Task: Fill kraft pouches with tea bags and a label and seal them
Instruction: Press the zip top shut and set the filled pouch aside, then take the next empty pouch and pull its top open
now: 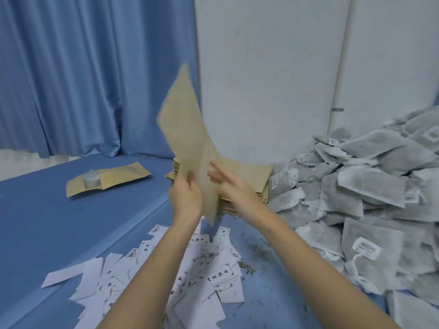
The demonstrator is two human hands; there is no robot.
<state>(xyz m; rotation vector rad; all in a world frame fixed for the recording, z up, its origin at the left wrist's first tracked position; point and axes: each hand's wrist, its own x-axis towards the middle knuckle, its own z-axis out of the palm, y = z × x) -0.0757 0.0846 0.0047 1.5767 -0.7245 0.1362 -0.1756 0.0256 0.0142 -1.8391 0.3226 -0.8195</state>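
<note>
A flat kraft pouch (pixel 185 136) stands tilted and blurred in the air above the blue table. My left hand (pixel 186 198) grips its lower left edge. My right hand (pixel 229 184) pinches its lower right side, with the index finger stretched out. Behind my hands lies a stack of empty kraft pouches (pixel 247 176). A big heap of grey tea bags (pixel 356 193) fills the right side. White printed labels (pixel 204 264) lie scattered under my forearms.
One filled kraft pouch (pixel 109 181) with a clear window lies at the left on the blue table (pixel 47 222). Loose tea crumbs (pixel 256 250) dot the surface near the labels. Blue curtains hang behind, a white wall to the right.
</note>
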